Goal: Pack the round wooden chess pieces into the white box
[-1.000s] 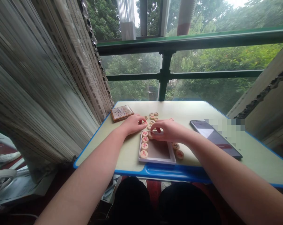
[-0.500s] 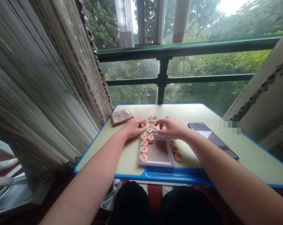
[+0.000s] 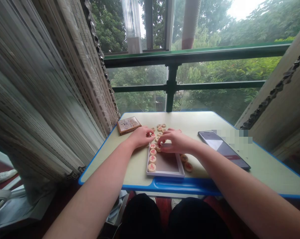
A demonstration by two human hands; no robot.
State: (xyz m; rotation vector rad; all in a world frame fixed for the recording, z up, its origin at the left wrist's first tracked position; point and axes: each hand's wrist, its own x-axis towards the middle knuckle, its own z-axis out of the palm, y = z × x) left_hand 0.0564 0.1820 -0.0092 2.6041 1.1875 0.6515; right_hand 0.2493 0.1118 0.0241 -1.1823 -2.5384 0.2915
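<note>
An open shallow box (image 3: 166, 173) lies before me, with a column of round wooden Chinese chess pieces (image 3: 152, 159) marked in red along its left side. My right hand (image 3: 176, 141) reaches over the far edge of the box, its fingertips on a Chinese chess piece (image 3: 158, 149) beside the top of that column. Just beyond the far left corner, my left hand (image 3: 141, 136) has its thumb and fingers bent around another red-marked piece (image 3: 153, 135) on the table. More loose pieces (image 3: 160, 128) lie between and beyond my hands, partly covered by the right one.
A patterned box lid (image 3: 129, 124) rests at the table's far left. To the right lies a dark-edged phone or tablet (image 3: 223, 149). Several pieces (image 3: 188, 166) sit right of the box. The table (image 3: 110, 159) has a blue rim; curtains and a green railing (image 3: 202, 54) surround it.
My right hand has moved left and nearer, from above the loose pieces onto the piece at the box's far left. My left hand has hardly moved.
</note>
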